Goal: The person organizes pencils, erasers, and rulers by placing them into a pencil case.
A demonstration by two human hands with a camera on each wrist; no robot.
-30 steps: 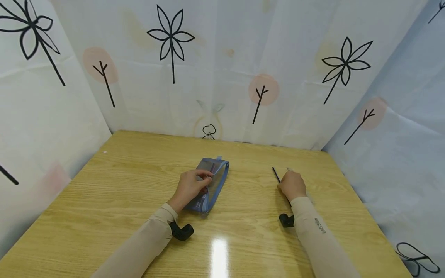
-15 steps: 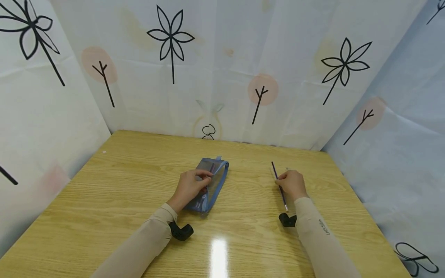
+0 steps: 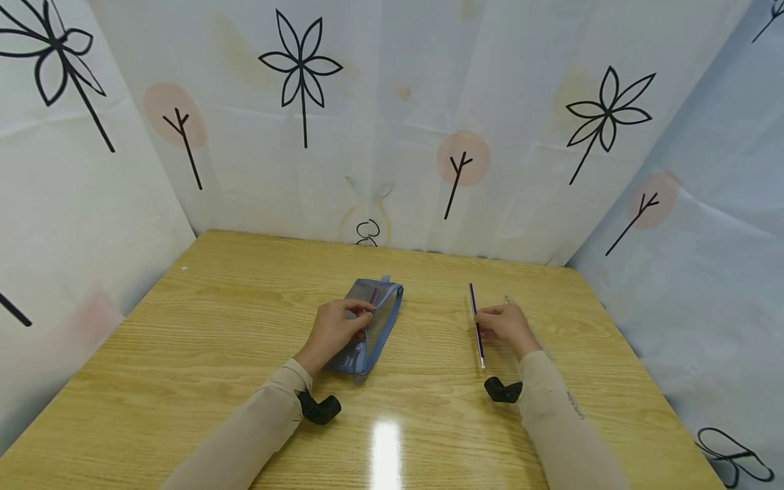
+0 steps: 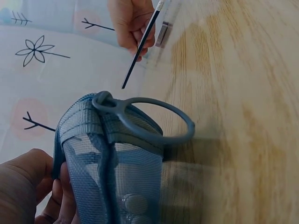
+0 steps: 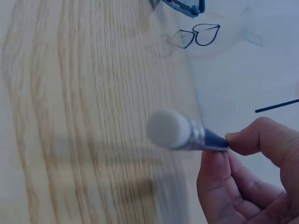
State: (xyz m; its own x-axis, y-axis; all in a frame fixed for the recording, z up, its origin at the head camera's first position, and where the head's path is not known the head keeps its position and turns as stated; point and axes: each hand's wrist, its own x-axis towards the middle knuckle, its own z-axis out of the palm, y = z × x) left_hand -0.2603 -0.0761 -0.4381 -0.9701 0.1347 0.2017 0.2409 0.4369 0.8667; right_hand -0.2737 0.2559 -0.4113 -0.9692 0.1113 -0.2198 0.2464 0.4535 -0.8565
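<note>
A blue mesh zip pencil case [image 3: 350, 358] lies on the table, its top edge spread apart. My left hand [image 3: 335, 330] pinches that edge between thumb and fingers. In the left wrist view, a ring-shaped zip pull [image 4: 161, 138] hangs at the near end of the case, and pale round shapes show through the mesh. To the right, my right hand [image 3: 507, 328] pinches a dark blue pencil [image 3: 479, 344] near its middle, above the table. The white eraser end [image 5: 167, 129] of the pencil faces the right wrist camera.
A clear thin item [image 3: 508, 299] lies partly hidden beside my right hand. The left wrist view shows a small dark rectangular piece [image 4: 163, 34] near that hand. Printed white cloth [image 3: 380, 122] walls in the wooden table [image 3: 263, 286] at the back and sides.
My right hand has moved left with the pencil, which has come off the table area under the hand and turned more upright in view. My left hand keeps its place on the pencil case.
</note>
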